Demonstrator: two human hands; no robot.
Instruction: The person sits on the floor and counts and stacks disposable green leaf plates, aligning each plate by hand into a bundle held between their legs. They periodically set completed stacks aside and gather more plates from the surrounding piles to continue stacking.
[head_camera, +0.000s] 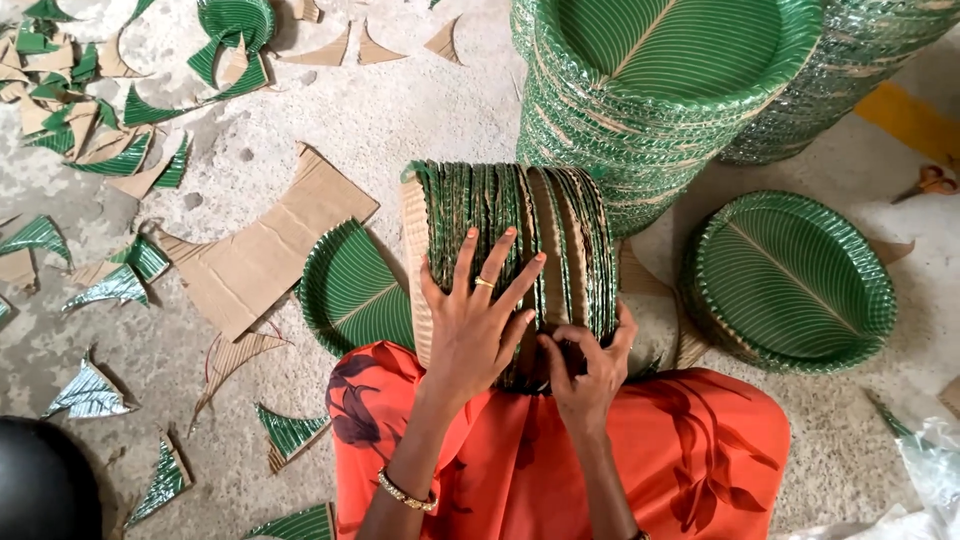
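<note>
Two hands are pressed on a bundle of green leaf-print plates stood on edge at centre, over an orange-clad lap: the left hand is laid flat with fingers spread, the right hand is curled, pinching the plate rims. A tall plate stack is recorded at 1 o'clock, a single plate at 3 o'clock, a brown cardboard sheet at 9 o'clock, and green offcuts at 10 o'clock.
</note>
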